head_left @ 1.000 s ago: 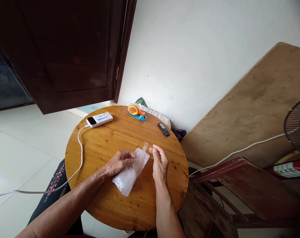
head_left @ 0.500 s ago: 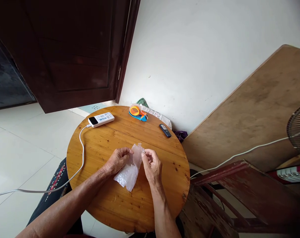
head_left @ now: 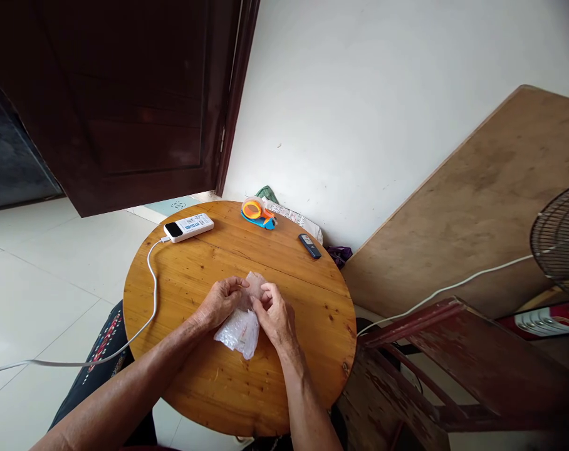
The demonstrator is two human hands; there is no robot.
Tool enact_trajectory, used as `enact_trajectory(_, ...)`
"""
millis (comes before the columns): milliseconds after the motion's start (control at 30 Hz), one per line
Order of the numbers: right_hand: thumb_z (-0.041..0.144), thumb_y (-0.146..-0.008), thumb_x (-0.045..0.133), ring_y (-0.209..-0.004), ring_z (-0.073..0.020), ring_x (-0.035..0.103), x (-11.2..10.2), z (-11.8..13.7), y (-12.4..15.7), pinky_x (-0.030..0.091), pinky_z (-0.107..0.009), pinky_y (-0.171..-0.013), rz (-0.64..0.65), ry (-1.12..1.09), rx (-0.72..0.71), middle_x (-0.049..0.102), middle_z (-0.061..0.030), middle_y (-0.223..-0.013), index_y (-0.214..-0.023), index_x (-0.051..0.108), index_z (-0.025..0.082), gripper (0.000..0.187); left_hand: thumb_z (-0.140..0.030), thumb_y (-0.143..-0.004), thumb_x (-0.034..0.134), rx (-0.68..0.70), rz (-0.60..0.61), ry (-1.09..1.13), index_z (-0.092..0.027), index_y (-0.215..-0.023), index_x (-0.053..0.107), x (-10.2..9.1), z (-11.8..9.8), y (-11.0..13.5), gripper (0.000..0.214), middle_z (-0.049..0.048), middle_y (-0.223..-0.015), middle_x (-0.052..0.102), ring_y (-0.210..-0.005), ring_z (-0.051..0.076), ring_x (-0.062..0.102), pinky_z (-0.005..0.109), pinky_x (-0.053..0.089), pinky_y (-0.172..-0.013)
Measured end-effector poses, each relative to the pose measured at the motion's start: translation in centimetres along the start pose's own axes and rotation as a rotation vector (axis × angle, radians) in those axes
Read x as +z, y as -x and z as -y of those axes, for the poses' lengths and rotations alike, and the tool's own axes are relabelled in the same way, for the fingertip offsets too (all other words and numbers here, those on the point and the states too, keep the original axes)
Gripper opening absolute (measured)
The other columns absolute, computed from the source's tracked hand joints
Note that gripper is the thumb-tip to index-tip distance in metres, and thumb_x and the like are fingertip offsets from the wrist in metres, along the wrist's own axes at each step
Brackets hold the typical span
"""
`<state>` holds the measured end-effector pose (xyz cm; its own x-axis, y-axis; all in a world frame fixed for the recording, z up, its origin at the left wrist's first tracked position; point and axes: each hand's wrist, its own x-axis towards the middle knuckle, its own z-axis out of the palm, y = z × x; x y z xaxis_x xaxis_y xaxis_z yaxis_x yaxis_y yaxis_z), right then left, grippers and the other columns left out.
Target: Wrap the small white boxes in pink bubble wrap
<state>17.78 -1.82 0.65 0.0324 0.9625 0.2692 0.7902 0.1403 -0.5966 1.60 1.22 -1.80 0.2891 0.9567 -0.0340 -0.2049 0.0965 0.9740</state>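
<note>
A crumpled sheet of clear bubble wrap [head_left: 239,332] lies at the middle of the round wooden table [head_left: 195,394], its upper part raised between both hands. My left hand [head_left: 221,302] pinches its left edge with thumb and fingers. On the opposite side, my right hand [head_left: 274,313] is closed on the right edge, fingertips bent over the film. Whether anything is wrapped inside, I cannot tell. Beyond the hands stands a blue and orange tape dispenser [head_left: 259,213] with a roll of clear tape.
A white power bank [head_left: 189,227] with a white cable [head_left: 155,282] sits at the table's far left. A dark handheld device [head_left: 309,246] lies near the far right edge. To the right are a red wooden chair [head_left: 482,357] and a fan [head_left: 559,241]; a dark door [head_left: 138,125] stands behind.
My right hand has moved left, bringing the right edge of the bubble wrap inward over the rest. My left hand stays nearly in place. The view has shifted slightly.
</note>
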Motion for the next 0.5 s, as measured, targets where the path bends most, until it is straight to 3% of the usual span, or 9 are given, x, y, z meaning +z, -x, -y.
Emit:
enact_trajectory(167,0.047,-0.083,0.062,-0.074,-0.0191,0.065,-0.1,0.4,0.1,0.045,-0.026,-0.069,0.058,-0.078,-0.061,0.072,-0.0023,-0.087,-0.105,0.063,0.025,0.031,-0.029,-0.068,0.063,-0.033,-0.002,0.035,-0.015,-0.094,0.058,0.2,-0.7,0.1,0.030,-0.0048,-0.062,0.058,-0.050,0.008,0.047,0.019,0.035,-0.049)
enact_trajectory(267,0.041,-0.083,0.061,-0.073,-0.0199,0.064,0.1,0.4,0.1,0.044,-0.027,-0.068,0.061,-0.070,-0.051,0.072,-0.0026,-0.082,-0.102,0.066,0.024,0.026,-0.027,-0.066,0.063,-0.045,-0.002,0.062,-0.014,-0.092,0.059,0.4,-1.2,0.2,0.029,-0.0021,-0.067,0.063,-0.054,0.010,0.053,0.020,0.039,-0.053)
enact_trajectory(333,0.037,-0.087,0.054,-0.068,-0.0185,0.062,0.1,0.2,0.0,0.043,-0.026,-0.065,0.030,-0.090,-0.030,0.070,-0.0021,-0.077,-0.094,0.068,0.022,0.022,-0.026,-0.064,0.063,-0.040,-0.017,0.064,-0.014,-0.090,0.060,0.4,-1.3,0.2,0.028,-0.0026,-0.065,0.062,-0.053,0.009,0.051,0.020,0.038,-0.053)
enact_trajectory(500,0.045,-0.091,0.046,-0.054,-0.0134,0.046,-0.9,-0.3,-0.5,0.035,-0.024,-0.054,-0.143,-0.262,0.058,0.052,0.0025,-0.058,-0.077,0.065,0.019,0.035,-0.028,-0.063,0.061,-0.030,-0.106,0.030,-0.014,-0.087,0.063,0.3,-1.5,0.0,0.029,-0.0030,-0.064,0.059,-0.054,0.009,0.048,0.021,0.036,-0.054)
